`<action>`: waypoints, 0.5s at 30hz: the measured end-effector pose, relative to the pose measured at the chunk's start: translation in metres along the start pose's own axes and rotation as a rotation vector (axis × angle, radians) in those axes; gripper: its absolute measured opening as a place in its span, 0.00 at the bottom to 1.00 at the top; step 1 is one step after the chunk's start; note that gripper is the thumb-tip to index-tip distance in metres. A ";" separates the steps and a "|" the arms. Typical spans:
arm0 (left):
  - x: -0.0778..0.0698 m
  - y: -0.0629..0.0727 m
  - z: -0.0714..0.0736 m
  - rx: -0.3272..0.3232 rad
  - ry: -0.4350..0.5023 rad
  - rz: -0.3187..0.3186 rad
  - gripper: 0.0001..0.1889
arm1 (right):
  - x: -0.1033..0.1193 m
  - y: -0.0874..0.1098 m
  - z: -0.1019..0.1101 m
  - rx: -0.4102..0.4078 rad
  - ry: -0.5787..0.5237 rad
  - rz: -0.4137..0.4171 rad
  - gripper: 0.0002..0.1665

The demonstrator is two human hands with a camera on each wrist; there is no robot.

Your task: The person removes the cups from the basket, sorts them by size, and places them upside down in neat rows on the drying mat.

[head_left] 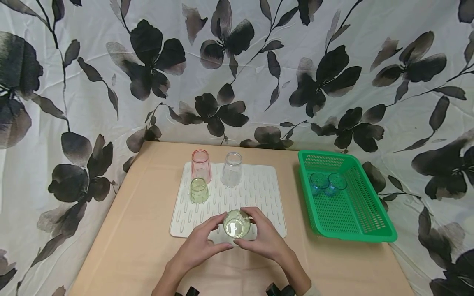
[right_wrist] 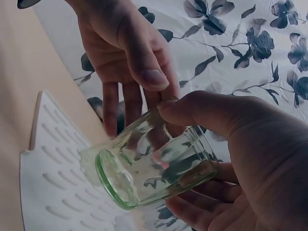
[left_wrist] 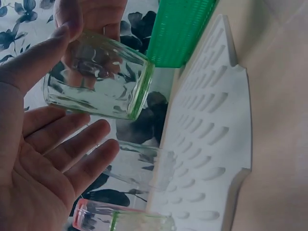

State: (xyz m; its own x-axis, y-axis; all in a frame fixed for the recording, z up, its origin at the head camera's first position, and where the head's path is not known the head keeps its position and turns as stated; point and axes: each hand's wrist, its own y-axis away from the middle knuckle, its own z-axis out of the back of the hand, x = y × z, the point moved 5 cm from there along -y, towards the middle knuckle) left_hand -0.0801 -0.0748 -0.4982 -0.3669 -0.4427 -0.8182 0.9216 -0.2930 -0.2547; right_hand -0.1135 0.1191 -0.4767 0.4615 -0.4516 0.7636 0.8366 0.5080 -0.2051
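Between both hands, a pale green-tinted glass tumbler (head_left: 237, 224) is held above the near edge of a white ribbed drying mat (head_left: 259, 193). My left hand (head_left: 201, 240) pinches its left side with thumb and index finger; the other fingers spread loosely in the left wrist view. From the right, my right hand (head_left: 264, 236) grips the same tumbler with thumb and fingers. Its bright green edge faces the mat in both wrist views. On the mat stand a pink glass (head_left: 201, 166), a clear glass (head_left: 232, 170) and a small green glass (head_left: 199, 191).
To the right of the mat sits a green plastic basket (head_left: 355, 235). Two blue glasses, one at left (head_left: 319, 183) and one at right (head_left: 336, 184), lie together in it. A floral cloth (head_left: 259, 102) hangs behind the tan table (head_left: 126, 230).
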 end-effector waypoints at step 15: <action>-0.009 -0.003 0.004 -0.001 -0.038 -0.113 0.45 | 0.007 0.001 -0.012 0.183 -0.091 0.073 0.47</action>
State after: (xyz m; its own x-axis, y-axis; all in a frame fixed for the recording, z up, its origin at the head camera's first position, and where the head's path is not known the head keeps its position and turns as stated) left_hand -0.0806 -0.0735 -0.4879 -0.4733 -0.4384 -0.7641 0.8740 -0.3425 -0.3448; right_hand -0.1053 0.1076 -0.4790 0.4833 -0.3445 0.8048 0.7305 0.6653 -0.1539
